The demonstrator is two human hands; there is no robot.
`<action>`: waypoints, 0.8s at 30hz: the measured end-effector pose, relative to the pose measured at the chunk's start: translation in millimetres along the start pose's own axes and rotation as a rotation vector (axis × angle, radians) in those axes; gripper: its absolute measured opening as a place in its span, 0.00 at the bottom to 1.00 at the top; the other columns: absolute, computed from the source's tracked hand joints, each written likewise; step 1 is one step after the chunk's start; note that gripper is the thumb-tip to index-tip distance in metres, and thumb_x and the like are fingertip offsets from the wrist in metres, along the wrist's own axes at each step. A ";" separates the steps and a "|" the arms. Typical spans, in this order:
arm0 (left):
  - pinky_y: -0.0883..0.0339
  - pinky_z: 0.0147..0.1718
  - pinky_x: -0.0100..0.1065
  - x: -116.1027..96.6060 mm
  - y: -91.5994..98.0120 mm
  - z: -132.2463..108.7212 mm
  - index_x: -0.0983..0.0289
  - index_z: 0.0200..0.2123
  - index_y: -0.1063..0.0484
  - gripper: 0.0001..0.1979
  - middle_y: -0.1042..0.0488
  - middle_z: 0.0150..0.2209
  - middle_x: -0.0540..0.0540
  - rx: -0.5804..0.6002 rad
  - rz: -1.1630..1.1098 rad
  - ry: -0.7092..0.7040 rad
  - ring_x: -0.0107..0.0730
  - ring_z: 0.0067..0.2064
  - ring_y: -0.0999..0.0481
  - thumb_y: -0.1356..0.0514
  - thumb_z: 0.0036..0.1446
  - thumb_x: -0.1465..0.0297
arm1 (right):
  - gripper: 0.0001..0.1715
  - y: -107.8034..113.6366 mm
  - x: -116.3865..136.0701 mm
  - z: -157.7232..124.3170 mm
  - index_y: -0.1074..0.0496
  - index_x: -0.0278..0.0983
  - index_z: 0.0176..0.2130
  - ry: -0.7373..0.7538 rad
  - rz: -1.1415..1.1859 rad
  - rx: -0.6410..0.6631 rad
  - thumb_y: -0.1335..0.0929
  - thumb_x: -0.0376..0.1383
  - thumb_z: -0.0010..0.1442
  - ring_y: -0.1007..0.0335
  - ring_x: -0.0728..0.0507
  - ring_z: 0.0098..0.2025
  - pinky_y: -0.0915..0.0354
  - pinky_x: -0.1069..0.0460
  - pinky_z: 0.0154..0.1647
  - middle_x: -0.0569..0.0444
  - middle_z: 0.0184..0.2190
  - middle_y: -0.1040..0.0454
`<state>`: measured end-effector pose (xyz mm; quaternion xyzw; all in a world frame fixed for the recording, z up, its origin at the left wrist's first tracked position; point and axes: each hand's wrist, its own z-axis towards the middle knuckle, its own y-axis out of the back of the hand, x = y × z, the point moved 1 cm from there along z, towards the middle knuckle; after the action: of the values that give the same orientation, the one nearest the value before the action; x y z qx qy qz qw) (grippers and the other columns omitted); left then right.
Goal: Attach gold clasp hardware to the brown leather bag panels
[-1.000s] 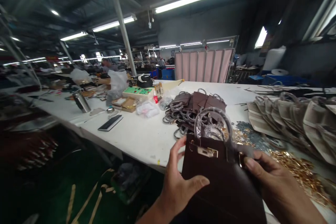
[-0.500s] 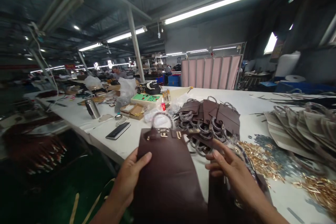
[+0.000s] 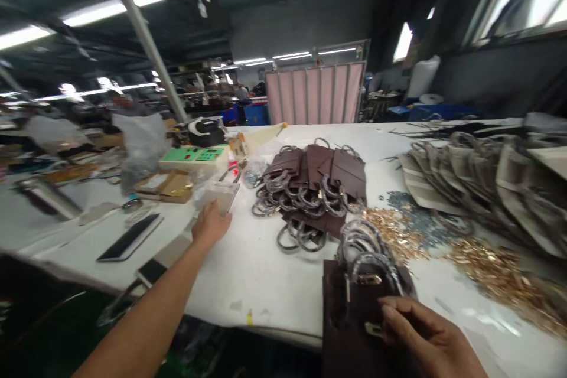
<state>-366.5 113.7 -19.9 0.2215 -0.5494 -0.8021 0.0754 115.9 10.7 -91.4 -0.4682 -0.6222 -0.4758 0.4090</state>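
My left hand (image 3: 210, 225) reaches out to the left over the white table. Its fingers are closed on a bag panel (image 3: 227, 194) that lies with its pale grey-beige side up. At the near table edge, partly behind my left forearm, another pale stretch of panel with a looped handle (image 3: 116, 306) hangs over. My right hand (image 3: 420, 331) is at the lower right with thumb and fingers pinched. At its fingertips shows a small gold metal piece (image 3: 374, 329), over a dark brown bag panel (image 3: 339, 331) with film-wrapped handles (image 3: 374, 260) and gold fittings.
A pile of brown bag panels (image 3: 319, 171) with wrapped handles lies mid-table. Heaps of gold metal parts (image 3: 496, 269) and a stack of beige panels (image 3: 443, 177) are on the right. On the left are a black notebook (image 3: 130, 237), a cardboard box (image 3: 175, 186) and a green-faced machine (image 3: 192, 155).
My left hand has moved away to the left with the brown bag panel, which now shows its pale side. My right hand has moved down and closed into a pinch. The view has turned right.
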 end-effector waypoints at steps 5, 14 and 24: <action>0.40 0.62 0.58 -13.0 -91.4 4.5 0.75 0.51 0.28 0.23 0.28 0.58 0.76 0.142 -0.035 -0.059 0.68 0.64 0.33 0.42 0.60 0.62 | 0.26 47.5 -11.0 -8.8 0.18 0.43 0.38 0.022 -0.048 -0.202 0.26 0.60 0.52 0.23 0.38 0.32 0.25 0.49 0.35 0.53 0.26 0.21; 0.26 0.29 0.35 -84.0 -56.8 -138.6 0.53 0.57 0.29 0.26 0.23 0.53 0.56 0.136 -0.589 -0.108 0.46 0.44 0.19 0.41 0.60 0.49 | 0.20 126.3 -46.9 48.0 0.20 0.39 0.41 0.212 -0.468 -0.498 0.31 0.51 0.61 0.22 0.37 0.40 0.28 0.43 0.45 0.49 0.41 0.19; 0.25 0.53 0.52 -160.1 -86.5 -258.4 0.53 0.53 0.22 0.21 0.28 0.55 0.59 -0.058 -0.615 -0.376 0.51 0.54 0.23 0.34 0.57 0.57 | 0.19 154.6 -37.5 138.4 0.22 0.42 0.54 0.134 -1.002 -0.428 0.35 0.40 0.67 0.28 0.36 0.54 0.34 0.47 0.42 0.44 0.58 0.27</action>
<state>-100.1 -13.9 -132.4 0.2226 -0.4384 -0.8293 -0.2656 265.8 155.2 -124.3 -0.1557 -0.6309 -0.7572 0.0668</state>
